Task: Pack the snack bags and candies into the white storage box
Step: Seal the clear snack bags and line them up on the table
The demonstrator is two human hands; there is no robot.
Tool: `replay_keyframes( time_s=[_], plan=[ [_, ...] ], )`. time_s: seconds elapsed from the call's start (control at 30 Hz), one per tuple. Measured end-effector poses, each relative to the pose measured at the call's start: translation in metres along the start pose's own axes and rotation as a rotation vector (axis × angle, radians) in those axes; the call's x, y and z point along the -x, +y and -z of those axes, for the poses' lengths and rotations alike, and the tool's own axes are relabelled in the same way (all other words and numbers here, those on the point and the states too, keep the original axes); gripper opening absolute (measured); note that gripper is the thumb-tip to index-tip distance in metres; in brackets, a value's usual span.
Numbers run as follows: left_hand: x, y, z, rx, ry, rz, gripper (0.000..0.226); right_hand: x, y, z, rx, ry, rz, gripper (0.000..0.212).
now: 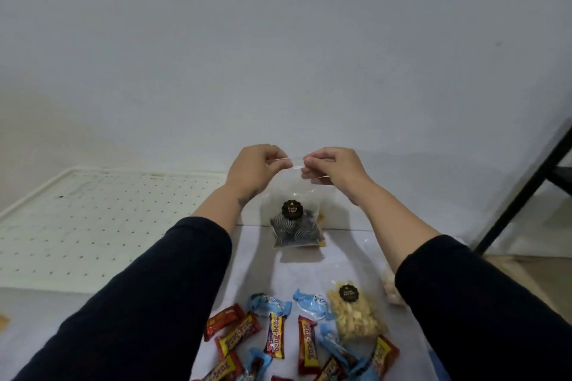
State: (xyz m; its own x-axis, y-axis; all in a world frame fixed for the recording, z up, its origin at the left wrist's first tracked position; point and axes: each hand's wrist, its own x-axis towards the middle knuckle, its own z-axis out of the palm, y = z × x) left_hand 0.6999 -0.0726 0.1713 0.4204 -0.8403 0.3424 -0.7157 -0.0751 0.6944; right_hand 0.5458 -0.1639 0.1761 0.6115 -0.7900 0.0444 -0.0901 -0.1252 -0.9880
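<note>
- A clear snack bag (296, 219) is hanging upright from its top edge, which the fingers of the left hand (258, 168) and right hand (329, 167) are pinching from either side. Dark swirled crisps are sitting in its bottom under a round black label.
- A second clear bag of pale puffed snacks (356, 314) is lying flat well below the right fingers, wearing the same kind of black label.
- Red-and-yellow candy bars (275, 335) and light blue wrapped candies (312, 303) are lying scattered just beside that bag, below both hands.
- Another pale bag (390, 288) may be peeking out beside the right sleeve, mostly hidden.
</note>
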Motion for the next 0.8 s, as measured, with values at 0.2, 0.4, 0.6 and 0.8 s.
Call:
replay_keyframes(
  time_s=[0.2,0.4,0.6,0.8],
  plan=[
    [0.012,0.011,-0.012,0.149,-0.039,0.045,0.009,0.022,0.003,0.019,0.036,-0.009,-0.034,0.007],
    [0.019,0.015,-0.023,0.12,-0.064,0.036,0.008,0.034,0.014,0.021,0.066,0.06,0.011,0.011],
    [0.019,0.018,-0.022,0.112,-0.072,0.021,0.011,0.038,0.008,0.022,0.094,0.019,0.015,0.006],
    [0.024,0.008,-0.017,0.179,-0.073,0.065,0.009,0.039,0.017,0.017,0.066,0.05,-0.014,0.009]
  ],
)
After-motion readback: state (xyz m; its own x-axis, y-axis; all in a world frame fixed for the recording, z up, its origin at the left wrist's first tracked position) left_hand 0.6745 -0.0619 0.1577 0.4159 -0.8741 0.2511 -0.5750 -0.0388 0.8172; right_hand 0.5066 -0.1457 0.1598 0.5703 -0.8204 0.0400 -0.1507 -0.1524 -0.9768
